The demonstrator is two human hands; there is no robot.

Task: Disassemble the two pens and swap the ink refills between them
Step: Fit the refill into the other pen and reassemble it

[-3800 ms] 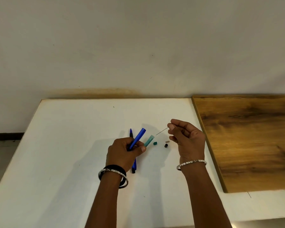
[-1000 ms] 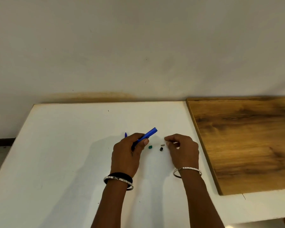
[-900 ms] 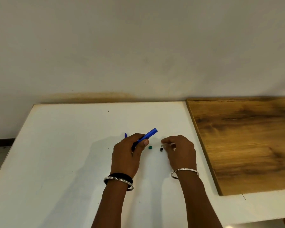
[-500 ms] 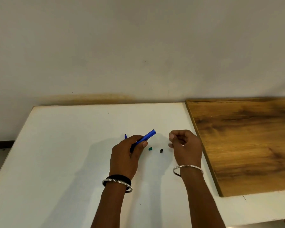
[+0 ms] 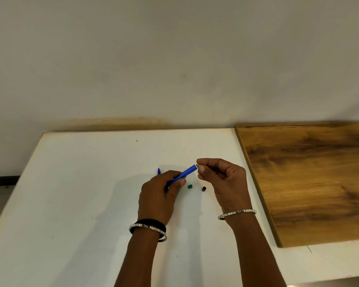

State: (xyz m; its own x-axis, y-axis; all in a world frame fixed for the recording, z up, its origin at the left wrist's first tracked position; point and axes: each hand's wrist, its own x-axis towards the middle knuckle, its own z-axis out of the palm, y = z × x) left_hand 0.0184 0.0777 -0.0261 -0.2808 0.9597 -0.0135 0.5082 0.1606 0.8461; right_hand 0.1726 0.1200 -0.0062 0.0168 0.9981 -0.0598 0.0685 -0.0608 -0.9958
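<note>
Nearest, both wrists come up from the near edge of the white table (image 5: pixel 91 193), each with a bangle. The left hand (image 5: pixel 160 195) is curled round the near, lower end of the blue barrel (image 5: pixel 184 175), thumb laid along its side. The right hand (image 5: pixel 228 181) sits just right of it, its other fingers folded in, its thumb and forefinger pinching a small pale piece (image 5: pixel 197 166) that is too small to identify. Between the two hands, on the table, lie a green piece (image 5: pixel 190 186) and, just to its right, a black piece (image 5: pixel 204 188), apart from each other and from both hands. The relation that matters is at the barrel's far end. The barrel's long axis runs from near-left up to far-right, so its open mouth faces the right hand's pinch, and the pale piece is at that mouth, touching or nearly so. The likely step is seating this piece in the barrel, which needs the pinch held in line with that slanted axis. Farther left, the tip of a second blue pen (image 5: pixel 159 171) shows beyond the left knuckles, the rest hidden. A wooden board (image 5: pixel 309 183) lies to the right.
</note>
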